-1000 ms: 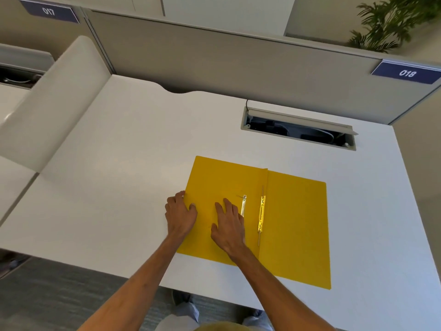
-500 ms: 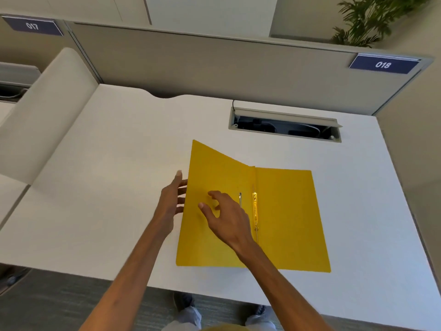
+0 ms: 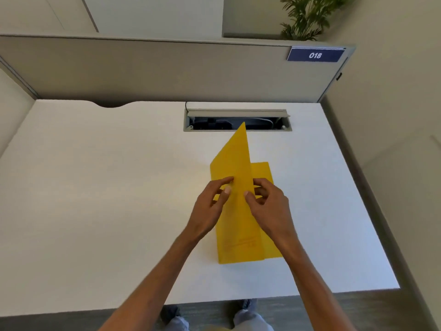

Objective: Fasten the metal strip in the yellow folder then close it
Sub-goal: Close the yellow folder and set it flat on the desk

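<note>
My left hand (image 3: 211,206) sits at about 9 o'clock of the raised front cover (image 3: 232,163). Its fingers are loosely curled and its fingertips (image 3: 228,190) press the cover's outer face; it steadies the sheet rather than clamping it. The yellow folder (image 3: 241,235) lies near the middle of the white desk (image 3: 95,187), half shut. Its front cover stands steeply tilted, with the top corner pointing toward 12 o'clock, in front of the open cable hatch (image 3: 237,120). Its back cover (image 3: 265,170) lies flat on the desk. My right hand (image 3: 268,206), at 3 o'clock of the cover, pinches the cover's free edge between thumb and fingers.

The metal strip is hidden behind the raised cover, so I cannot tell whether it is fastened. I judge the step in hand to be the closing. To do it well, I lower the cover toward 3 o'clock with the right hand while the left hand holds the spine side down. I keep the free edges in line with the back cover, and I press flat along the fold last.
</note>
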`<action>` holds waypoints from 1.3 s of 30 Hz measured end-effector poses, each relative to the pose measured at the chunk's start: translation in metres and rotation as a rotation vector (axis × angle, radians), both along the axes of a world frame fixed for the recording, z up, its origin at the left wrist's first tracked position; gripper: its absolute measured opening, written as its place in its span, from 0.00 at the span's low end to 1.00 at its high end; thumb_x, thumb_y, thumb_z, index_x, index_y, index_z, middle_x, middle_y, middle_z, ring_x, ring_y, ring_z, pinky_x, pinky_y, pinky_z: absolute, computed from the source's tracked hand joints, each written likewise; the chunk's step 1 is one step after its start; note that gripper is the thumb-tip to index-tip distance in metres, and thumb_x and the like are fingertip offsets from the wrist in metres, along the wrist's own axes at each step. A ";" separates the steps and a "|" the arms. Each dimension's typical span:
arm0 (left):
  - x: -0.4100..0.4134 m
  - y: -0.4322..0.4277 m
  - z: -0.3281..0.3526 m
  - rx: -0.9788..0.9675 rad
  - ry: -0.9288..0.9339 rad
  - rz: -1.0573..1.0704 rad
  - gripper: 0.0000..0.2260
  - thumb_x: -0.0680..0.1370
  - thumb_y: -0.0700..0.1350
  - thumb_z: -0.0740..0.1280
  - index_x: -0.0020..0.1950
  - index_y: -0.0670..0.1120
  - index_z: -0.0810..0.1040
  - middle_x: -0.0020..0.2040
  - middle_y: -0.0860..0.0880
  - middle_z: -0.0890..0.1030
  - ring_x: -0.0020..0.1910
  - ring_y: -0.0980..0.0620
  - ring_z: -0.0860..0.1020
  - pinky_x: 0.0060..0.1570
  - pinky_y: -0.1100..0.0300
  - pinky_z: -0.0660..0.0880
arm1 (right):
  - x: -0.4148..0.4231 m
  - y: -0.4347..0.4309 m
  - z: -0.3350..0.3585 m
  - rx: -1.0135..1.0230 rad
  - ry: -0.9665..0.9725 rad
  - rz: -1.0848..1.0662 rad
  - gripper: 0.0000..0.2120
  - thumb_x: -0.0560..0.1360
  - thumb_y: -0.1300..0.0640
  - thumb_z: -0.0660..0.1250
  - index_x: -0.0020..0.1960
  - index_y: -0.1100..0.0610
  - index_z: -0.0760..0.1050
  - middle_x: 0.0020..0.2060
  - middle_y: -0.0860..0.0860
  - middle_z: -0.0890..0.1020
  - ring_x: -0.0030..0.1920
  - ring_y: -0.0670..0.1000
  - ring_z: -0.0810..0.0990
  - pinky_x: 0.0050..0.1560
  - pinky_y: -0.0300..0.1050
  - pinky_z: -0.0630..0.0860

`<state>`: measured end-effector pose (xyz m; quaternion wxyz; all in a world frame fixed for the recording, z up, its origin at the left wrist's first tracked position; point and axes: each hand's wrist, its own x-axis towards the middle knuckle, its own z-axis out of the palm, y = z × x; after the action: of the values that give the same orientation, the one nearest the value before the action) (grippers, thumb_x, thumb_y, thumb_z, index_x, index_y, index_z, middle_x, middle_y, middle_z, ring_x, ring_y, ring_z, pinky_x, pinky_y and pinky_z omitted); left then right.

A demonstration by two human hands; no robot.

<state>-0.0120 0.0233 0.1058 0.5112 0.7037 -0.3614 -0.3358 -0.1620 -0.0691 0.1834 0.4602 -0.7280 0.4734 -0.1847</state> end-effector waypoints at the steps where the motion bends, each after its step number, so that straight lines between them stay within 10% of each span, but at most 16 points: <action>1: -0.004 -0.002 -0.014 0.059 -0.043 -0.042 0.18 0.88 0.56 0.63 0.78 0.58 0.74 0.76 0.56 0.76 0.70 0.54 0.79 0.69 0.43 0.81 | -0.013 -0.011 -0.005 0.026 0.001 -0.036 0.16 0.81 0.51 0.72 0.69 0.50 0.79 0.56 0.47 0.87 0.47 0.41 0.86 0.52 0.43 0.84; 5: -0.018 -0.007 -0.061 0.251 -0.248 -0.207 0.26 0.88 0.62 0.57 0.86 0.60 0.60 0.87 0.57 0.61 0.85 0.52 0.61 0.82 0.43 0.66 | -0.061 -0.052 -0.033 0.141 -0.003 -0.151 0.16 0.82 0.55 0.72 0.69 0.51 0.79 0.53 0.51 0.89 0.51 0.53 0.89 0.58 0.61 0.85; 14: -0.045 -0.009 -0.111 0.471 -0.622 -0.407 0.30 0.90 0.59 0.50 0.89 0.52 0.44 0.90 0.52 0.43 0.89 0.50 0.43 0.89 0.45 0.48 | -0.099 -0.077 -0.121 0.129 0.218 -0.235 0.31 0.79 0.66 0.72 0.78 0.54 0.67 0.66 0.59 0.82 0.58 0.60 0.84 0.58 0.56 0.82; 26: -0.049 -0.007 -0.123 0.516 -0.788 -0.407 0.30 0.90 0.58 0.50 0.88 0.52 0.41 0.89 0.52 0.39 0.89 0.50 0.40 0.88 0.45 0.47 | -0.086 -0.043 -0.165 -0.257 0.509 0.413 0.32 0.85 0.46 0.63 0.85 0.50 0.57 0.87 0.51 0.51 0.87 0.54 0.51 0.86 0.56 0.52; 39: -0.054 -0.005 -0.113 0.559 -0.625 -0.110 0.31 0.89 0.57 0.58 0.89 0.57 0.48 0.90 0.45 0.42 0.89 0.40 0.49 0.86 0.40 0.57 | -0.082 -0.037 -0.174 -0.279 0.520 0.392 0.33 0.85 0.45 0.60 0.86 0.50 0.52 0.87 0.50 0.49 0.87 0.53 0.49 0.87 0.57 0.50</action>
<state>-0.0662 0.0181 -0.0069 0.1475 0.8630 -0.4311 -0.2180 -0.2442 -0.1056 0.0096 0.2469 -0.8837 0.3961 0.0357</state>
